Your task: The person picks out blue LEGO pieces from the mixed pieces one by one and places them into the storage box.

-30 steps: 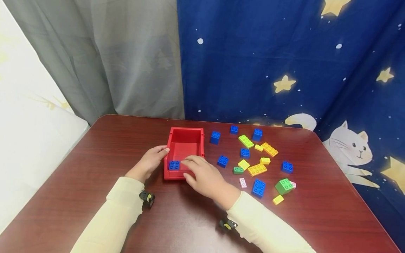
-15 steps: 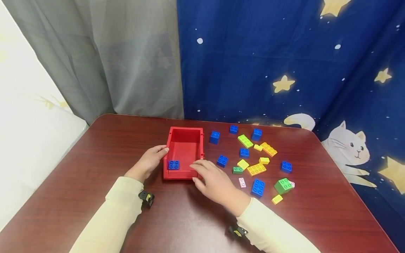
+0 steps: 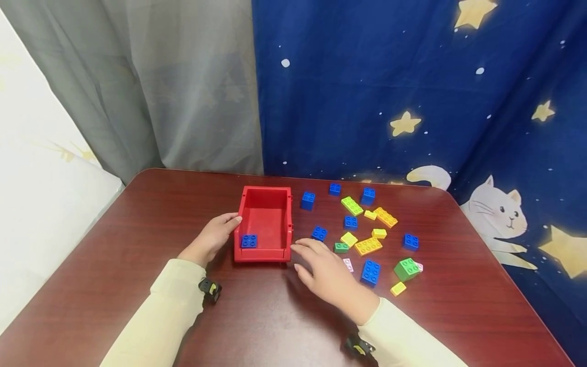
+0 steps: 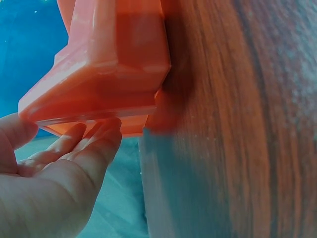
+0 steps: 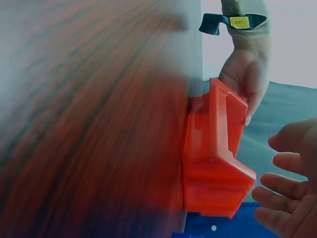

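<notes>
My left hand (image 3: 212,238) holds the left wall of a red plastic box (image 3: 267,255), its thumb over the rim. In the left wrist view, the fingers (image 4: 96,144) lie against the box's outer side. Inside the box, at the near left corner, sits a blue brick (image 3: 249,241) with studs up. My right hand (image 3: 327,272) hovers just right of the box's near right corner, holding nothing. Its fingers are spread and relaxed in the right wrist view. A pink brick (image 3: 348,265) lies partly hidden behind that hand, and a blue brick (image 3: 319,233) lies just beyond it.
Loose bricks cover the table's right side: a large blue brick (image 3: 370,272), a green brick (image 3: 406,269), an orange brick (image 3: 368,246) and a lime brick (image 3: 352,206) among several others. A curtain (image 3: 330,92) hangs behind the table's far edge (image 3: 202,171).
My right hand has moved rightward out of the box, from beside the blue brick to outside the near right corner. The left hand keeps its hold. The view has shifted slightly.
</notes>
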Tool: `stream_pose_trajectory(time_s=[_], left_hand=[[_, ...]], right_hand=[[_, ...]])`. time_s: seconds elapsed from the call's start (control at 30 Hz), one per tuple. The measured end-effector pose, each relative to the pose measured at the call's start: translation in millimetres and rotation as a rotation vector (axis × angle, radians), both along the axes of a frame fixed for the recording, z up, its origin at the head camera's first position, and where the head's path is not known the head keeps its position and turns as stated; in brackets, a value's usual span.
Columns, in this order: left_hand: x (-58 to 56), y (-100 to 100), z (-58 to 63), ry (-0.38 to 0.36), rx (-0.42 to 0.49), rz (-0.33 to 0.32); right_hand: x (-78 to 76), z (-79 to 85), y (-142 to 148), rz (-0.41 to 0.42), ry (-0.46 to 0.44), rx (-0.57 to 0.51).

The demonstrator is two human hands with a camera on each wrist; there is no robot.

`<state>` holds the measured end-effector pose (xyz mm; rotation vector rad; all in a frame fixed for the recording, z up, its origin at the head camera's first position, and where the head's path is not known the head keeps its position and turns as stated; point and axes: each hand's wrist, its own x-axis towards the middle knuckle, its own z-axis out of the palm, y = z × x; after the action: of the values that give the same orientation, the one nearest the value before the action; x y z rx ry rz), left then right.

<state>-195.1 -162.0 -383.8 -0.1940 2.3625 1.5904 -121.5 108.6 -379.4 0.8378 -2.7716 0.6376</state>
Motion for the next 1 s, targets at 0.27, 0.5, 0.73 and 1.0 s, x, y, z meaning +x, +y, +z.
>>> stream_pose_trajectory(time_s=[0.27, 0.5, 0.73, 1.0], left_hand=[[-0.6, -1, -3.3, -0.003, 0.000, 0.000], [0.1, -1, -3.0, -0.002, -0.001, -0.003], [0.0, -1, -2.2, 0.006, 0.008, -0.007], [1.3, -1, -1.6, 0.005, 0.016, 0.000]], right_hand=[[4.3, -1.3, 19, -0.057, 0.020, -0.003], [5.9, -4.0, 35, -0.111, 0.068, -0.024], [7.5, -7.7, 48, -0.167, 0.038, -0.017], [6.9, -10.0, 62, -0.227, 0.039, -0.007]])
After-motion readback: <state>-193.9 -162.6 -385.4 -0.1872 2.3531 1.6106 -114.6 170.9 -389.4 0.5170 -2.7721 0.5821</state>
